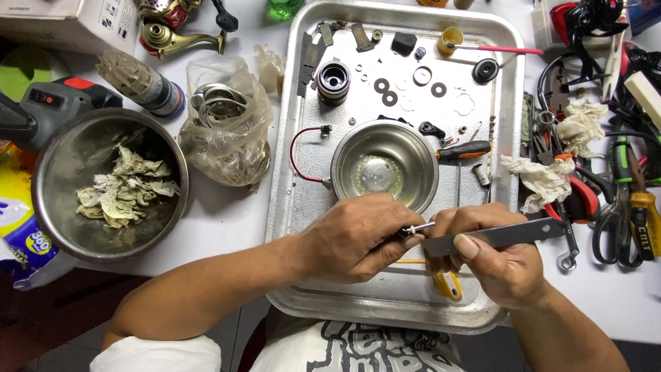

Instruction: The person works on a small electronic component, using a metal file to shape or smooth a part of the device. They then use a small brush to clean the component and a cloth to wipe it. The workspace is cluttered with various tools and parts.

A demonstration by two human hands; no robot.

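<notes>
Head view, looking straight down. Beneath both hands, a broad metal tray [297, 207] on a white table [227, 213]. Off beyond the left forearm, a large steel bowl [48, 207] with crumpled, soiled paper [124, 189] inside. Between that bowl and the tray, a clear plastic bag [227, 131] over some metal part. Just above the hands, on the tray, a smaller steel bowl [383, 165], shiny and round, with a red wire [295, 155] curling off its left side. Farther up from the hands, a dark cylindrical spool [333, 83], then a scatter of washers [385, 93] and other small loose bits. Right of the right hand, off the tray's edge, a heap of pliers and scissors [620, 207] and a wad of white tissue [544, 180].

Left hand [351, 238] curled closed, fingertips pinching a small metal shaft [416, 228] that pokes out toward the right hand. Right hand [492, 258] closed around a flat grey tool [502, 235], thumb pressed on top, blade pointing left and meeting the shaft between the two hands; exact contact hard to make out, possibly touching. Under the right hand, a yellow-handled item [448, 284] lying on the tray, mostly hidden. Just above the right hand, a small screwdriver [465, 151] with black and orange grip.
</notes>
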